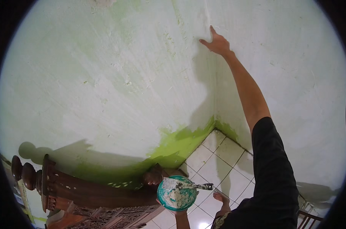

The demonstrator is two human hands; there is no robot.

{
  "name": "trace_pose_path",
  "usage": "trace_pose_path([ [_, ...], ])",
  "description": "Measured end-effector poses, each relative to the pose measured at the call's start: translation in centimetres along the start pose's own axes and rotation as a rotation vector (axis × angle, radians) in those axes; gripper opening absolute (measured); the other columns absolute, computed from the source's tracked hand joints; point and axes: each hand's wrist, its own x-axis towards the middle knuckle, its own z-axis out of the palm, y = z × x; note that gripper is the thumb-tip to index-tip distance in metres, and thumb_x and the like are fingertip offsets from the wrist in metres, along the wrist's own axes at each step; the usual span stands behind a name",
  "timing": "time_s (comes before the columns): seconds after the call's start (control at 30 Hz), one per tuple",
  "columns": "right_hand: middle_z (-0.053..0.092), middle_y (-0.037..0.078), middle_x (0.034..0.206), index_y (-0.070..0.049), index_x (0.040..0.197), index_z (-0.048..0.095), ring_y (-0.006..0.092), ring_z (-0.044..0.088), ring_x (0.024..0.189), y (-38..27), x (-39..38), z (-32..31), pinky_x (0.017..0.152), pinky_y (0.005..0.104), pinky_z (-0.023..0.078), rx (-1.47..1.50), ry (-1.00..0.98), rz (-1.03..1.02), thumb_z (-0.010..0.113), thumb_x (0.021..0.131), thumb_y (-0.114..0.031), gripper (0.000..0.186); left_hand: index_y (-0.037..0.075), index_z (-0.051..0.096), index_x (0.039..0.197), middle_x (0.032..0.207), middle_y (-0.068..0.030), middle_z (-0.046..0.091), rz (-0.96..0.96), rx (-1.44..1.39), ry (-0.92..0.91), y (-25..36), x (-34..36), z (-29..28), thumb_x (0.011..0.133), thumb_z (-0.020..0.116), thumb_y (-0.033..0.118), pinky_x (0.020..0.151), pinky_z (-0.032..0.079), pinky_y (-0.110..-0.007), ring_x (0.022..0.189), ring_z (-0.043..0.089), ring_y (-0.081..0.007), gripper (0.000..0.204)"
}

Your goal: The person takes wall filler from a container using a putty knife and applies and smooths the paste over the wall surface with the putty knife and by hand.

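Seeing first, at the far left, a dark brown carved wooden piece of furniture [96, 196] with turned round knobs [29, 176] at its end. Facing, behind it, a patchy, scraped, pale green-white wall [104, 72], turning low down into a bright lime-green painted patch [175, 143] near the corner. Holding low in the middle a round teal bowl [176, 208], grasping it from below in the left grip [180, 212] and hiding part of that hand beneath it. Carrying thick white paste [175, 197] in the bowl, and resting across it a putty knife [197, 186] with a paste-smeared blade, pointing its dark, pale-patterned handle right past the rim. Stretching the bare right grip [219, 44] up toward the corner line, holding nothing, extending the index finger and spreading the thumb; not being able to tell whether touching the wall. Setting a bare foot [220, 197] below on white square floor tiles [223, 150] with dark joints. Wearing a black sleeve [272, 160] on the right arm. Seeing last, at the lower right, a dark slatted wooden piece [307, 218].
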Motion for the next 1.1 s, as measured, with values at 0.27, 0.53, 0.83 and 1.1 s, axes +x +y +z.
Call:
trace_pose_path([
  [0.27,0.069,0.008,0.07,-0.016,0.153,0.012,0.0241,0.068,0.086,-0.4,-1.7,4.0,0.09,0.0388,0.047,0.356,-0.329,0.071,0.043,0.092,-0.052,0.078,0.018,0.031,0.148,0.151,-0.0136,0.031,-0.052,-0.014,0.104,1.4,0.5,0.2,0.084,0.032,0.079,0.106,0.028,-0.066,0.134,0.033,-0.0397,0.089],
  [0.53,0.067,0.008,0.072,-0.019,0.144,0.041,0.0186,0.066,0.079,4.3,-10.9,0.7,0.085,0.0378,0.047,0.299,-0.345,0.131,0.047,0.093,-0.035,0.054,0.018,0.031,0.148,0.152,-0.0134,0.029,-0.151,-0.045,0.139,2.2,-0.9,2.5,0.084,0.031,0.079,0.106,0.027,-0.067,0.135,0.032,-0.0394,0.088],
  [0.83,0.064,0.01,0.097,-0.013,0.116,0.066,0.0236,0.06,0.084,-9.0,-32.2,-12.6,0.073,0.036,0.05,0.657,-0.384,-0.283,0.067,0.083,-0.016,0.033,0.02,0.032,0.147,0.152,-0.0119,0.031,-0.183,-0.358,-0.305,4.5,0.1,10.5,0.088,0.031,0.075,0.109,0.032,-0.058,0.135,0.034,-0.0335,0.081],
  [1.1,0.056,0.01,0.12,-0.015,0.108,0.069,0.0279,0.047,0.111,-12.0,-36.8,-9.1,0.098,0.0444,0.033,0.354,-0.489,-0.344,0.076,0.073,-0.017,0.036,0.015,0.042,0.141,0.143,-0.0134,0.044,-0.404,-0.244,-0.068,4.4,4.3,14.3,0.088,0.034,0.074,0.106,0.036,-0.055,0.127,0.044,-0.034,0.08],
])
